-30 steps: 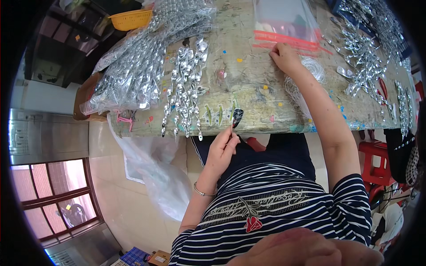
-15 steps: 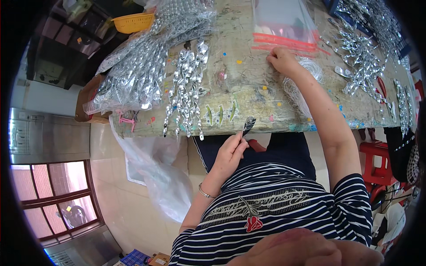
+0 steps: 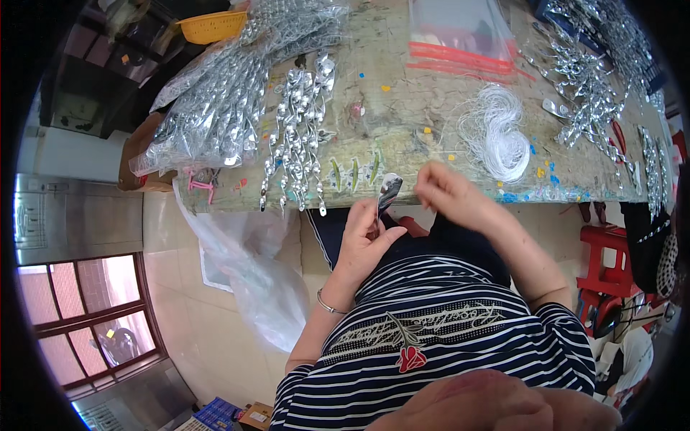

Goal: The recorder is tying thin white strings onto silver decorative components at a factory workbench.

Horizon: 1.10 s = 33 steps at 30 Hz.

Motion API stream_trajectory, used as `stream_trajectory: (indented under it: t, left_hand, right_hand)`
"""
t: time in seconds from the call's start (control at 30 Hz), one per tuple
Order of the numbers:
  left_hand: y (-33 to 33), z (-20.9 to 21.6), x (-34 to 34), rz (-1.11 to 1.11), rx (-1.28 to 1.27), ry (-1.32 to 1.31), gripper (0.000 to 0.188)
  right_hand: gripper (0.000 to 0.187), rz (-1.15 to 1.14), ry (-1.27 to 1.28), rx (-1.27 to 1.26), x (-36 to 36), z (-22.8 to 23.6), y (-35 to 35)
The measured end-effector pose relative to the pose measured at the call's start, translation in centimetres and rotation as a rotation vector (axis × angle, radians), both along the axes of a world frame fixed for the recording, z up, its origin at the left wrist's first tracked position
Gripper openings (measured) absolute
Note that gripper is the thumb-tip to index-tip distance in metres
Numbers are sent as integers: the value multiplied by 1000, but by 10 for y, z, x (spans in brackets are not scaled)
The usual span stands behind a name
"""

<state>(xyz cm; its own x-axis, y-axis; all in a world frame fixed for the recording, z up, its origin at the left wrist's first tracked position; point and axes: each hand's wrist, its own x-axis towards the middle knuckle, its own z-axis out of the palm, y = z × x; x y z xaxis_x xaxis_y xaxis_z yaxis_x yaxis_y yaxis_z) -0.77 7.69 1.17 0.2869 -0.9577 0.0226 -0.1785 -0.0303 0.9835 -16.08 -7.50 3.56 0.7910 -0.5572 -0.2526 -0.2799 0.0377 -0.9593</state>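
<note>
My left hand is closed round a shiny silver twisted strip, whose rounded upper end sticks up past the fingers at the table's front edge. Just right of it hovers my right hand, fingers curled in and slightly blurred; whether a thread or anything else is in them cannot be made out. A coil of white string lies on the table beyond the right hand. Left of the held strip are several green pod-shaped stickers, and beside them hangs a row of silver twisted strips over the edge.
Plastic-wrapped silver strips are heaped at the left, with a yellow basket behind. A clear red-striped zip bag lies at the back. More silver strands and red-handled pliers lie at right. A red stool stands below.
My right hand has come back from beside the zip bag and string coil to near my left hand. The left hand has shifted slightly left and turned the silver strip more upright.
</note>
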Motion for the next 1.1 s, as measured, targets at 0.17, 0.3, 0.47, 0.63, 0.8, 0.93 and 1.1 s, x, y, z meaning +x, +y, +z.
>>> stream_trajectory:
  t: [0.17, 0.3, 0.47, 0.63, 0.8, 0.93, 1.1]
  left_hand:
    - [-5, 5, -7, -81, 127, 278, 40]
    - [-3, 2, -11, -89, 124, 99, 25]
    - [4, -1, -12, -28, 158, 193, 20]
    - [6, 2, -8, -48, 264, 175, 19]
    - [9, 4, -3, 46, 301, 187, 17]
    - [11, 4, 2, 105, 335, 285, 15]
    - [9, 0, -5, 93, 307, 211, 16]
  right_hand:
    - [9, 108, -54, 78, -10, 1, 36]
    - [9, 48, -66, 197, -14, 3, 38]
    - [9, 64, -83, 137, -21, -1, 37]
    - [7, -34, -61, 211, -25, 5, 33]
    - [8, -91, -75, 199, -28, 1, 31]
    - [6, -56, -19, 207, -34, -3, 30]
    - [29, -46, 34, -35, -31, -9, 42]
